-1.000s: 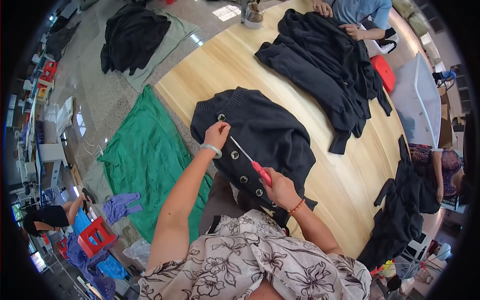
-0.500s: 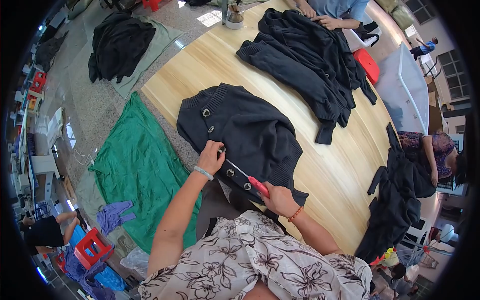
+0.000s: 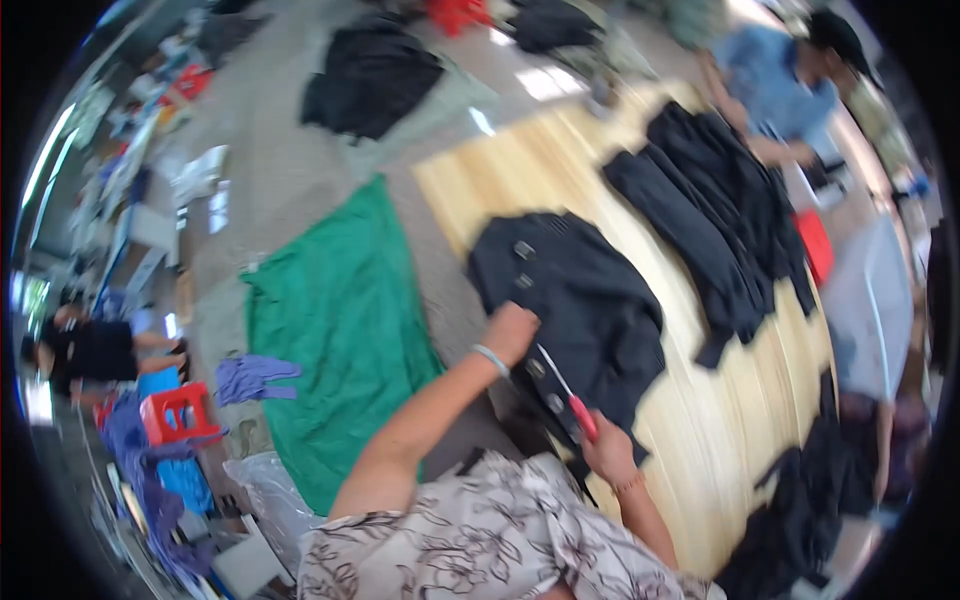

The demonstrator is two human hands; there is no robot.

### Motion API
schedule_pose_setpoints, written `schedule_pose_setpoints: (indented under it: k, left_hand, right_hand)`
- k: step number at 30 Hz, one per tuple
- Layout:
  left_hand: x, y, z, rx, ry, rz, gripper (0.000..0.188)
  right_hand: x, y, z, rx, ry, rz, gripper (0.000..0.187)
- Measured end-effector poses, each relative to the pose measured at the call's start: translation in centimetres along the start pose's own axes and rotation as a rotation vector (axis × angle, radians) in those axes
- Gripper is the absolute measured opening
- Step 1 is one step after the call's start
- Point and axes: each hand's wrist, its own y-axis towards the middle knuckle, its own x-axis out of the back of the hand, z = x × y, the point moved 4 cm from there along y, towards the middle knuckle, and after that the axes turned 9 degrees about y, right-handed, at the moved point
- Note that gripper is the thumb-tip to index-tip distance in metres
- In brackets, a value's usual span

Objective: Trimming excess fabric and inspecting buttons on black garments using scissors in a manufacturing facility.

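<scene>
A black knitted cardigan (image 3: 590,290) lies on the wooden table's near left edge, with several large pale-rimmed buttons (image 3: 525,251) down its front. My left hand (image 3: 512,333) is closed on the cardigan's buttoned front edge; its fingertips are blurred. In my right hand (image 3: 612,460) is a screwdriver-like tool (image 3: 582,415) with a red handle and a thin metal shaft. That shaft slants up and left over the front edge, its tip close to my left fingers. Blur hides whether the tip touches the cloth or a button.
More black garments lie on the wooden table (image 3: 690,450): a pile (image 3: 715,220) at the far side before a person in blue (image 3: 775,85), another (image 3: 800,510) at the right. Green cloth (image 3: 340,330) spreads left of the table. A red stool (image 3: 180,413) stands farther left.
The whole view has swung, so the table and garments sit farther right and lower, and the picture is blurred. Both hands keep their places on the cardigan and the tool.
</scene>
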Motion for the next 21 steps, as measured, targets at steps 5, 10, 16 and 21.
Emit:
schedule_pose_setpoints:
  k: [5,10,16,21]
  left_hand:
    - [3.5,-7.2,-4.6,-0.109,-0.334,-0.375,0.041]
    - [-0.4,-7.2,-5.1,-0.037,-0.468,-0.268,0.036]
    - [-1.1,-5.8,-3.8,-0.043,-0.643,-0.136,0.023]
    - [-3.8,-5.8,-2.1,0.161,-1.112,0.114,0.023]
  right_hand:
    - [1.5,-2.6,-1.0,-0.056,0.089,-0.052,0.037]
    - [1.1,-4.8,-2.8,-0.048,0.052,-0.058,0.034]
    - [0.1,-4.6,-1.8,-0.089,-0.057,0.042,0.027]
    - [-0.6,-3.9,-2.0,-0.131,0.041,-0.01,0.026]
